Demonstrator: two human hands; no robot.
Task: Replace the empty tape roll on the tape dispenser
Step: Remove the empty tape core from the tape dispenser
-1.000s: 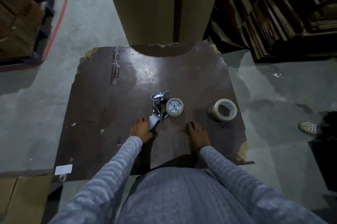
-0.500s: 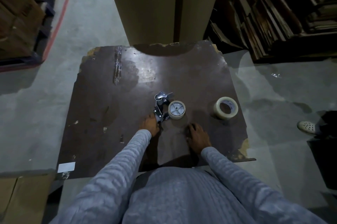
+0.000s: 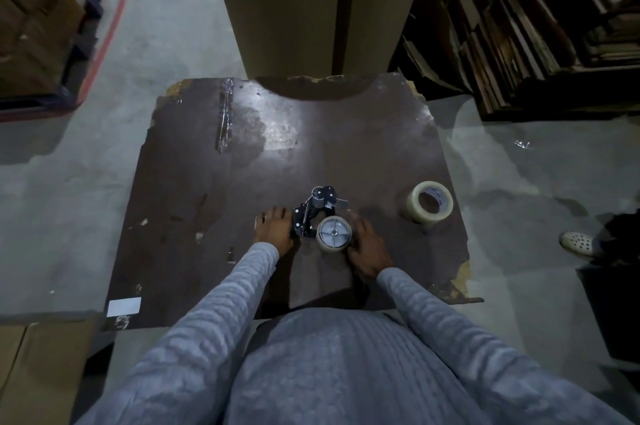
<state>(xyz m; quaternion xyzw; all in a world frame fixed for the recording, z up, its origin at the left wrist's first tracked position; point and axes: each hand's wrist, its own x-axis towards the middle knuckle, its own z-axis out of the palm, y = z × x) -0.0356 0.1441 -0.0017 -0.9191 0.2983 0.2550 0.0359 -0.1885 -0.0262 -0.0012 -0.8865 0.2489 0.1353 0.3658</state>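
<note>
Right, empty tape roll (image 3: 334, 233) on tape dispenser (image 3: 313, 213), flat face up, hub axis vertical, sitting just inboard of my right hand (image 3: 367, 247). Right fingers spread, loosely extended, alongside roll's right rim; contact unclear, nothing held. Left hand (image 3: 274, 228) flat over dispenser's handle end, opposite side of roll, pinning it; grip underneath hidden. Right hand nearer roll. New tape roll (image 3: 428, 201) well apart, beyond right fingertips, on table (image 3: 207, 182).
</note>
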